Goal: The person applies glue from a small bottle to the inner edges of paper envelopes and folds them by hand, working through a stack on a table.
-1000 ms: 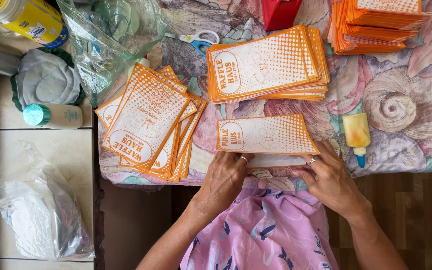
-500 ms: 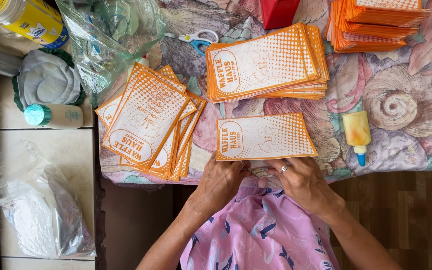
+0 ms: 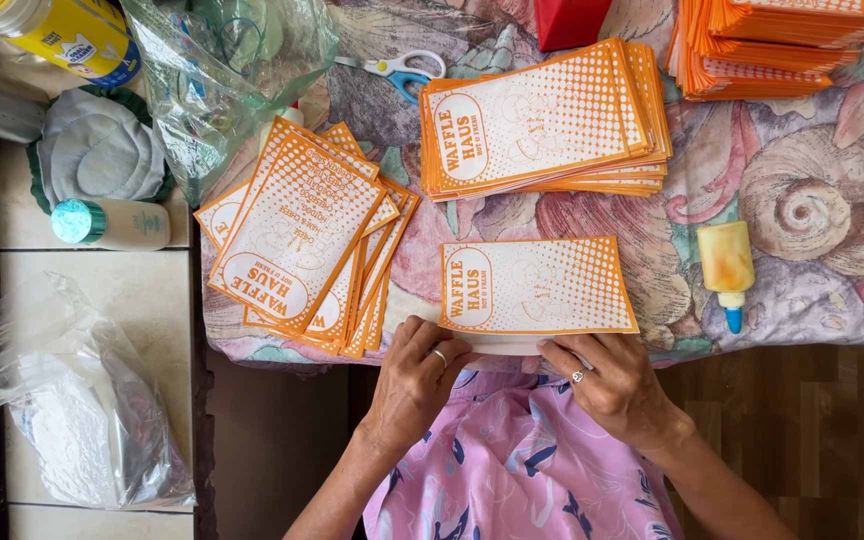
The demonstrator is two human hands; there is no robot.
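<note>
Seen from above, the left hand (image 3: 417, 375) and the right hand (image 3: 607, 380), each wearing a ring, rest at the near edge of the counter (image 3: 812, 215), fingers curled and fingertips pressing down on the bottom edge of a flat paper bag (image 3: 537, 287). The bag is a thin white rectangle with an orange border and a fading pattern of orange dots, lying just beyond the fingers over a pale folded strip. The counter is draped in a soft cloth printed with large shells. Left of the bag lies a fanned, tilted pile of bags (image 3: 302, 240); beyond it sits a neater thick stack of bags (image 3: 547, 120), and further right a third orange stack (image 3: 782, 45). A small yellow glue bottle (image 3: 725, 268) with a blue tip lies to the right. Scissors (image 3: 402, 70) with blue and white handles and a crinkled clear plastic bag (image 3: 222, 75) lie at the far side.
</note>
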